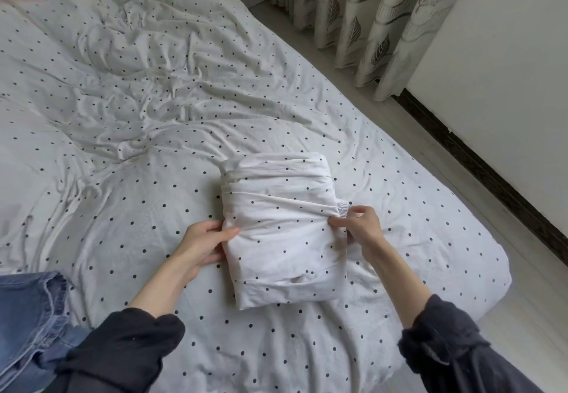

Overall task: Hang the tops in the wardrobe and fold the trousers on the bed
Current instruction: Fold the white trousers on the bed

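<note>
A folded bundle of white, black-dotted trousers point(284, 232) is seen lying on the bed point(129, 152), near its right edge, on a sheet of the same dotted pattern. The bundle's left edge is held by the left hand point(201, 246), with the thumb laid on top and the fingers curled beneath the fabric. Its right edge, just below a ribbed cuff point(342, 209), is pinched by the right hand point(359, 223), fingertips pressed into a fold. Both forearms are covered by dark sleeves point(129, 346) pushed up from the wrists. A pair of blue jeans point(29, 319) is seen at the lower left corner of the bed, apart from the bundle. Leaf-patterned curtains point(362, 14) are hung beyond the bed, beside a white wall point(507, 69) edged by a dark skirting board point(479, 165).
</note>
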Tool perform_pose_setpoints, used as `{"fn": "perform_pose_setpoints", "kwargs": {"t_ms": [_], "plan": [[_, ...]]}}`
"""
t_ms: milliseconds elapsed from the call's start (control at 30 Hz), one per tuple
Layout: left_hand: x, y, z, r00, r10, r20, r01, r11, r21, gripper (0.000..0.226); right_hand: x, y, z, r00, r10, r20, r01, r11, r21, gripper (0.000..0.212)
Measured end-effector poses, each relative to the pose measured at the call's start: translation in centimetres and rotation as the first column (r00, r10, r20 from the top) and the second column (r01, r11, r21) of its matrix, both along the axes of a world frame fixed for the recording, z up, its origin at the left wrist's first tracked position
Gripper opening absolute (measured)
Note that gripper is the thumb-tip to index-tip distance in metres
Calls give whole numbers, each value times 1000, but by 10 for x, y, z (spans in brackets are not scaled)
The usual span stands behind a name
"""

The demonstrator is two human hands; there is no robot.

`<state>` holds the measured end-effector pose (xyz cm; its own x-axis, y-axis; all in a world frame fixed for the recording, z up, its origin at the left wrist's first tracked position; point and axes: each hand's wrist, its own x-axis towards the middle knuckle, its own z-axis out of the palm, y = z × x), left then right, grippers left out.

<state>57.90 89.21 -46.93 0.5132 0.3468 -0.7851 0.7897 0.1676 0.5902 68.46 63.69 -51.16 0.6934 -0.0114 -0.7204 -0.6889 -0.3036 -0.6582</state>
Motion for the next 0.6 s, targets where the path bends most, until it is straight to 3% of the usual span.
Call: {"fn": "perform_pose_setpoints", "kwargs": {"t_ms": [100,200,300,433,500,600], "plan": [[2,1,-2,1000,17,-21,-17,1000,-9,17,7,-4,2,989,125,-76,-121,991,59,10],[2,1,-1,999,33,-13,-33,999,-13,16,8,-8,4,985,150,-86,-143,986,83,10],[-1,3,5,999,40,3,-40,999,8,13,4,-12,9,986,162,-41,-158,983,92,26],[-9,4,30,999,-7,36,7,1000,8,17,-10,-22,32,984,180,-1,-179,977,119,13],[-12,4,45,998,-29,60,29,1000,3,16,-17,-28,47,985,174,22,-175,975,139,31],[-17,-5,74,988,-104,116,104,995,5,13,-37,-42,84,988,133,81,-143,980,141,29]]}}
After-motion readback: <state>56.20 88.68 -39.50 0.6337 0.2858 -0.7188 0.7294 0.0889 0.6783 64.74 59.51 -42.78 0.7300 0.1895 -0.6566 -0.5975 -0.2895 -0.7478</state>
